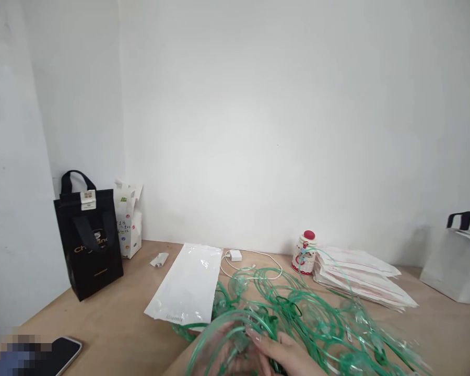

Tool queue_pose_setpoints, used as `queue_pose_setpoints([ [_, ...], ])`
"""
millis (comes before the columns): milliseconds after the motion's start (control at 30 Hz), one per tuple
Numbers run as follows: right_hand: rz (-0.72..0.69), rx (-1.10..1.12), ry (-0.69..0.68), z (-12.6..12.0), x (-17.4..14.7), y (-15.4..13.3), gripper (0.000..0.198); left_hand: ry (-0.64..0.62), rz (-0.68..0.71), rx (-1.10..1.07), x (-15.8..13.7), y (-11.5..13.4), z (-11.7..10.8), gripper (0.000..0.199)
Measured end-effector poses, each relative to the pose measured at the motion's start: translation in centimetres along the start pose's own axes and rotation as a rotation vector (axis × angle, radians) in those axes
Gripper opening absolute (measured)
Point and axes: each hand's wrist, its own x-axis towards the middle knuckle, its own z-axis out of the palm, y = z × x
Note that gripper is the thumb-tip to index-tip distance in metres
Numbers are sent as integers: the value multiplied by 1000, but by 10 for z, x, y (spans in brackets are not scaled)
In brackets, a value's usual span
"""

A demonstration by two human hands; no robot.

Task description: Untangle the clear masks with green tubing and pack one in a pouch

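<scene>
A clear oxygen mask with looped green tubing (203, 339) is held low at the front of the table. My left hand (223, 347) cups it from behind and below, partly covered by the tubing and clear plastic. From the other side my right hand (288, 355) closes on the green tubing beside the mask, thumb and fingers pressed together. Exactly where its fingertips grip is hard to make out. To the right and behind lies a tangled pile of similar masks and green tubing (313, 313). A white plastic packet (188, 282) lies flat just beyond my left hand.
A black bag (92, 245) and a white printed bag (129, 224) stand at left. A phone (65, 352) lies front left. A white charger (235, 255) with cable, a red-topped bottle (304, 253) and stacked packets (364, 279) line the wall. Another white bag (456, 266) stands far right.
</scene>
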Motion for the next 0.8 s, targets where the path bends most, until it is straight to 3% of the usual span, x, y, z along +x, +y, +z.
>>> queue_pose_setpoints([
  [100, 115, -45, 83, -10, -2, -8, 51, 79, 54, 17, -21, 23, 2, 41],
  [167, 174, -45, 123, -15, 1, -18, 51, 97, 100, 28, -37, 37, 7, 54],
  [267, 112, -46, 201, -14, 11, -26, 47, 91, 205, 136, -52, 45, 17, 71],
  [367, 52, -35, 242, -5, 15, -21, 43, 78, 321, 372, -53, 36, 17, 70],
  [433, -1, 28, 238, 2, 14, -16, 42, 193, 336, 412, -47, 27, 12, 54],
  [533, -121, 230, 276, 5, 9, -6, 33, 383, 281, 340, -42, 19, 3, 46],
  [633, -179, 374, 383, 0, 8, 11, 44, 467, 243, 244, -41, 17, -2, 48],
  [800, -85, 287, 487, -19, 14, 57, 48, 522, 235, 139, -43, 10, -1, 53],
])
